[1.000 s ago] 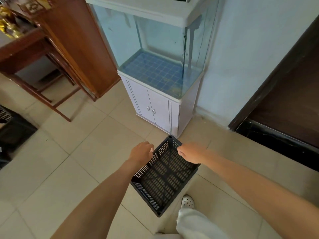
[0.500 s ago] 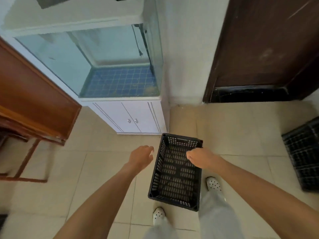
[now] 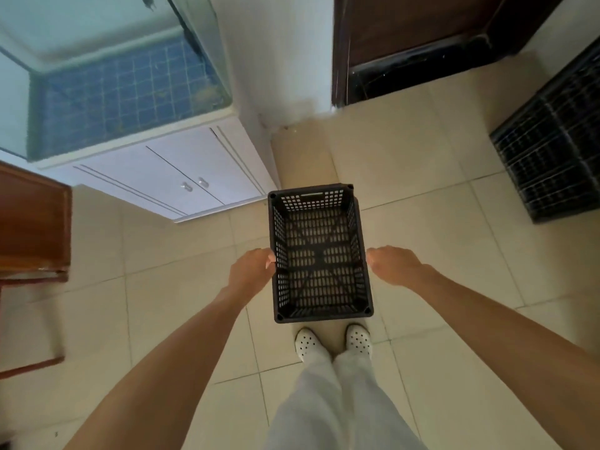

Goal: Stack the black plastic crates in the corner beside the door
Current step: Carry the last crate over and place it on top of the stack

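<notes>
The main risk, as I judge it, is a snag or a drop. The black perforated plastic crate (image 3: 319, 254) must pass the white two-door cabinet (image 3: 168, 177) at its 10 o'clock, and a rim corner clipping that edge could twist it out of a hold that sits only on the long sides. Set down skewed, it would make a poor base for stacking.

The bare corner floor (image 3: 302, 147) lies at the crate's 12 o'clock, the dark wooden door (image 3: 422, 34) at 1 o'clock, and further black latticed crates (image 3: 552, 157) at 2 o'clock.

The left hand (image 3: 251, 271) curls its fingers over the left rim, gripping it. The right hand (image 3: 394, 266) meets the right rim with bent fingers and seems to grip too. The crate hangs mouth up, with the white shoes (image 3: 334, 342) at its 6 o'clock.
</notes>
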Demonstrator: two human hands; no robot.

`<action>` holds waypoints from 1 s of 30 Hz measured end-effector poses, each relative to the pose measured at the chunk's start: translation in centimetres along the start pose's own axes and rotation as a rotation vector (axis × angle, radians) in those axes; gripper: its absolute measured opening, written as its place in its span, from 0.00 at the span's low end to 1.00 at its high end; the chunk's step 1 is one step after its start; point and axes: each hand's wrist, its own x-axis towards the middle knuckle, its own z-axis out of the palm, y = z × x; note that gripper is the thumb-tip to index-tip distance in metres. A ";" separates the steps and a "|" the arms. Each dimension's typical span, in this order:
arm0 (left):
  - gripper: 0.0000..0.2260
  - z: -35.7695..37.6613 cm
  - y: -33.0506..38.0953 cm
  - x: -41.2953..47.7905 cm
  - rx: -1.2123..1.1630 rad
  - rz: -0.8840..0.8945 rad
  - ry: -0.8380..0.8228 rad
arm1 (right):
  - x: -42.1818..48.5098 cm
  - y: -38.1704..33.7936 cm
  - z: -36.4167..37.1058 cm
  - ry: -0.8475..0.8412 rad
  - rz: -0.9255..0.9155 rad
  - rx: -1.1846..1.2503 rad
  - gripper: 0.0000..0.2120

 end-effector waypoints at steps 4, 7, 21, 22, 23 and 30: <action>0.10 4.3 -0.2 3.4 -0.062 -0.078 0.009 | 3.0 2.9 2.4 0.009 0.073 0.041 0.15; 0.12 8.5 -1.4 6.0 -0.185 -0.206 0.065 | 6.4 4.6 5.0 0.033 0.111 0.045 0.15; 0.39 26.5 -9.7 19.5 -0.544 -0.467 -0.118 | 23.6 6.3 20.0 -0.013 0.345 0.298 0.26; 0.38 27.2 -10.1 20.2 -0.584 -0.470 -0.101 | 24.5 6.3 20.7 0.018 0.362 0.402 0.26; 0.36 27.7 -10.3 20.8 -0.625 -0.476 -0.066 | 25.2 6.3 21.2 0.053 0.379 0.521 0.26; 0.23 26.9 -10.3 22.8 -0.854 -0.633 0.069 | 27.6 7.0 21.3 0.167 0.489 0.801 0.21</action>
